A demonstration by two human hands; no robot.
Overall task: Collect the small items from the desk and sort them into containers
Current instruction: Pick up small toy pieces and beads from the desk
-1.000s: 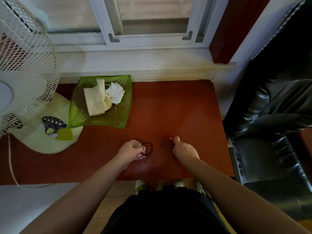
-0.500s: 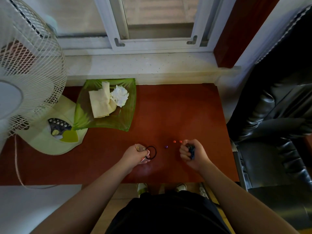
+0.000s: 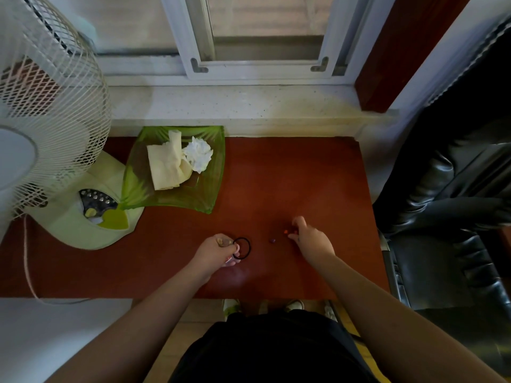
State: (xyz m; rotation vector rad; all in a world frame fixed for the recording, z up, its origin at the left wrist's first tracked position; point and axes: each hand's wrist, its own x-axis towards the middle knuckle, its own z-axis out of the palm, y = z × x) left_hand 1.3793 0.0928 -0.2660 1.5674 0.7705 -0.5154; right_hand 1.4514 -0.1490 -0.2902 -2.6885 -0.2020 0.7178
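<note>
several items already gathering in the left hand, fingers curling around small bits and hooking a black hair tie. right hand fingertips closing on orange beads; purple bead lying just left of them. sorting into containers not yet starting.

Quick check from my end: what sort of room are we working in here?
Probably a home or small office room: a red-brown desk set under a window, a table fan on its left end, and a black padded chair alongside.
</note>
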